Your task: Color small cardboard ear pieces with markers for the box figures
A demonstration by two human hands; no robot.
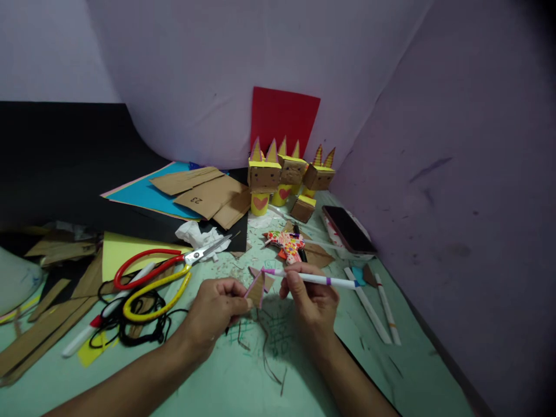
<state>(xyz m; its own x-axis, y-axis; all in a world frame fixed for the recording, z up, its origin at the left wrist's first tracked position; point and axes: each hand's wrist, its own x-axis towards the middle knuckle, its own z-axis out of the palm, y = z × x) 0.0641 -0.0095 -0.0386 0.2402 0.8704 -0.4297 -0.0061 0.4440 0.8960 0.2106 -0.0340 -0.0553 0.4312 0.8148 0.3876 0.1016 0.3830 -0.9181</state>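
Observation:
Pinched in my left hand (219,310) is a small cardboard triangle (256,288) with purple along its edges. My right hand (315,295) grips a white felt-tip pen (308,278) with a purple tip and a purple band. The pen's tip meets the triangle's upper point. Just behind the held triangle, part of another purple-edged cardboard piece (268,282) shows; whether it lies on the table or is held, I cannot tell. Beyond my hands lies a flower-patterned shape (286,242).
Cardboard figures with pointed ears (264,176) stand at the back before a red sheet (284,113). Scissors (191,258) lie left, over black cord (143,330). Cardboard sheets (212,194) rest behind. At right are a phone (347,229) and white pens (369,307).

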